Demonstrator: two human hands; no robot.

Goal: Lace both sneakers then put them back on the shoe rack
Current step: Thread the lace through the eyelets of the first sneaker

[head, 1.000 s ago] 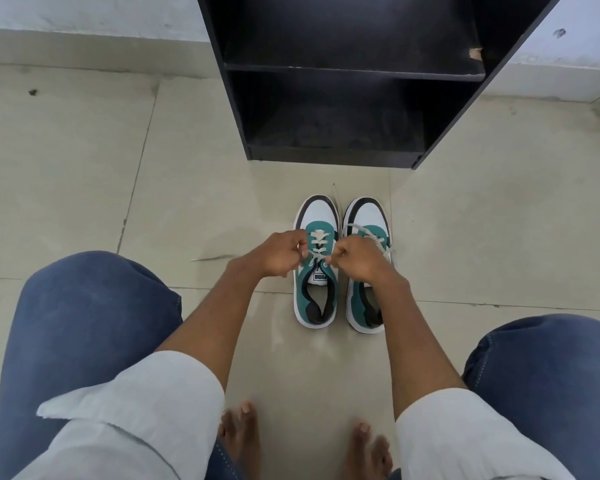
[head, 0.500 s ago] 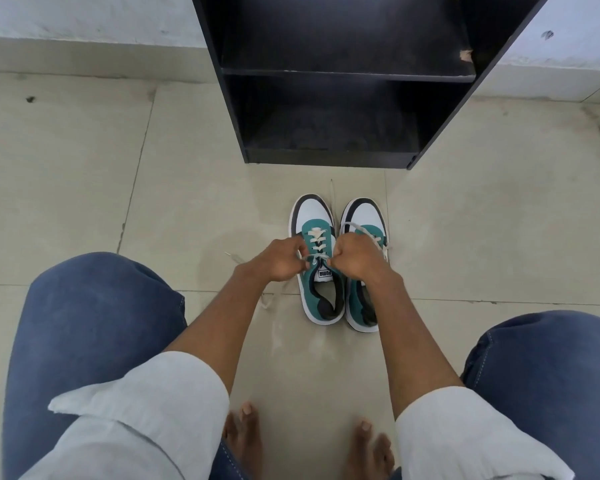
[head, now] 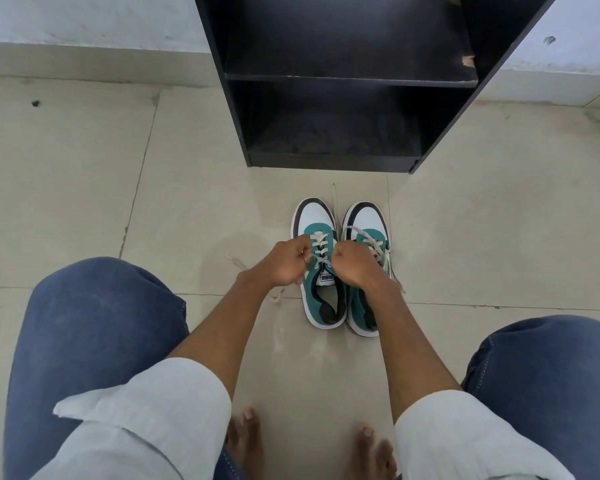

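Two teal, white and black sneakers stand side by side on the tiled floor, toes toward the rack. On the left sneaker (head: 317,233) the white lace (head: 320,247) crosses several eyelets. My left hand (head: 284,263) and my right hand (head: 352,266) are both closed on that lace's ends, just above the tongue. A loose end trails on the floor to the left. The right sneaker (head: 366,220) has a slack lace looped over its front, and my right hand hides its middle. The black shoe rack (head: 329,162) stands just beyond the toes, its shelves bare.
My knees in blue jeans frame the view at both sides, and my bare feet (head: 246,434) are at the bottom. A pale wall (head: 84,19) runs behind the rack. Beige tiles (head: 66,188) lie open left and right of the sneakers.
The left sneaker's heel has shifted slightly on the floor. My hands stay closed on the lace above the tongue, and a loose lace end now lies on the floor to the left.
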